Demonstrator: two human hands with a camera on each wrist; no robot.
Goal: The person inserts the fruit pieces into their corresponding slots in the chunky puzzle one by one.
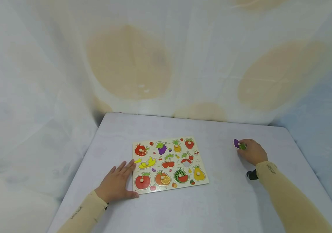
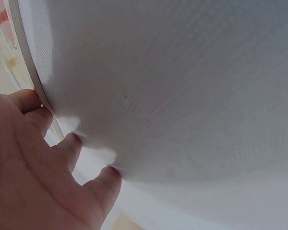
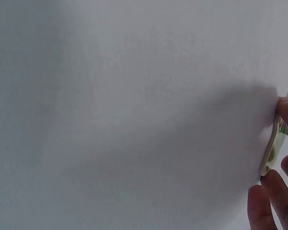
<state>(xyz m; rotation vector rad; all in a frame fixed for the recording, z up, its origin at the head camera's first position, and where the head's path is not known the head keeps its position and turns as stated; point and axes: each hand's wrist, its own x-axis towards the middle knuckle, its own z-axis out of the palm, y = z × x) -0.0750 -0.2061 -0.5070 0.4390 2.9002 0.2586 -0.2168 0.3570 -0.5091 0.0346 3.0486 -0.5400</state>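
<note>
A wooden fruit puzzle board (image 1: 166, 164) lies flat on the table, with several fruit pictures and small knobs on some of them. My left hand (image 1: 116, 183) rests at its left side, fingers spread and fingertips touching the edge. The left wrist view shows the fingers (image 2: 62, 148) against the board's edge and the tabletop. Off to the right of the board, my right hand (image 1: 252, 152) pinches a grape puzzle piece (image 1: 236, 143), purple with green leaves and a knob. Seen almost edge-on in the right wrist view, the piece (image 3: 272, 148) sits between thumb and fingers.
A white cloth covers the table (image 1: 166, 213). Behind it hangs a pale curtain (image 1: 201, 64) with large tan spots, and white fabric (image 1: 32, 129) hangs at the left side. A dark object (image 1: 252, 174) shows beneath the right wrist.
</note>
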